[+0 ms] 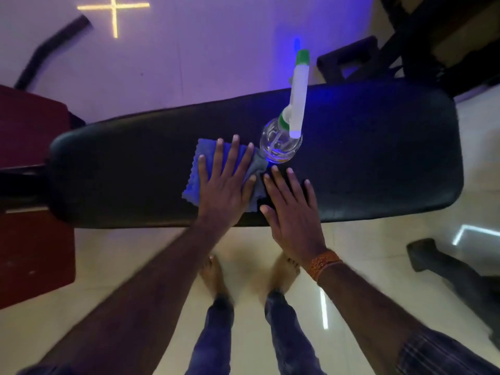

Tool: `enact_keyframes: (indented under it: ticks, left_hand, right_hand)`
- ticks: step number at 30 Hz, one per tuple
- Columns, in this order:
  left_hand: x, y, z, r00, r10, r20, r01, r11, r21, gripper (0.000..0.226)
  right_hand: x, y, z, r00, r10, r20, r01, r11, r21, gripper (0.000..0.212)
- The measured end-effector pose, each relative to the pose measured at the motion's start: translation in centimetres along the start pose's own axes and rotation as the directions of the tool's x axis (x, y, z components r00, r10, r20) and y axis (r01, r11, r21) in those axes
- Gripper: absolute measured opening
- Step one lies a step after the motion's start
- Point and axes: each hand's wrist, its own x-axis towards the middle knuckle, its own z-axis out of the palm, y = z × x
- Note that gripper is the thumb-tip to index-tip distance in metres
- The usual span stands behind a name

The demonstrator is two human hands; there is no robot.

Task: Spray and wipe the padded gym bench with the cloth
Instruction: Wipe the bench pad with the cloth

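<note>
A long black padded bench (378, 163) runs across the view from left to right. A blue cloth (196, 174) lies folded on its middle. My left hand (226, 182) lies flat on the cloth with fingers spread. My right hand (292, 209) rests flat on the bare padding just right of the cloth, fingers apart, holding nothing. A clear spray bottle (281, 144) with a white and green sprayer head stands upright on the bench, just beyond both hands and untouched.
A dark red block (32, 239) stands at the bench's left end. Black gym frame parts (422, 50) rise at the upper right, and a black foot (433, 261) lies on the glossy tiled floor at the lower right. My bare feet (216, 277) stand under the bench's near edge.
</note>
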Motion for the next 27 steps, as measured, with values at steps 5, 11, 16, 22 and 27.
enact_keyframes:
  ticks: [5, 11, 16, 22, 27]
  left_hand:
    - [-6.3, 3.5, 2.3, 0.996, -0.053, -0.07, 0.054, 0.999, 0.001, 0.058]
    - [-3.4, 2.8, 2.7, 0.972, -0.18, -0.15, 0.171, 0.983, -0.074, 0.058]
    - [-5.8, 6.5, 3.2, 0.967, -0.22, -0.13, 0.209, 0.974, -0.091, 0.059]
    - [-1.0, 4.5, 2.2, 0.938, -0.315, -0.146, 0.3, 0.947, -0.114, 0.059]
    - [-5.1, 8.9, 3.2, 0.963, -0.237, -0.127, 0.223, 0.968, -0.113, 0.061]
  right_hand:
    - [-0.3, 1.0, 0.4, 0.998, -0.052, -0.036, 0.052, 0.999, 0.013, 0.052]
    - [-0.6, 2.4, 0.5, 0.993, -0.082, -0.083, 0.082, 0.997, -0.006, 0.051]
    - [-0.8, 2.3, 0.4, 0.994, -0.082, -0.069, 0.083, 0.997, 0.008, 0.054]
    - [-0.9, 3.8, -1.0, 0.996, 0.019, -0.088, -0.013, 0.998, 0.065, 0.058]
    - [-0.9, 4.1, -1.8, 0.999, 0.015, -0.037, -0.01, 0.993, 0.117, 0.059]
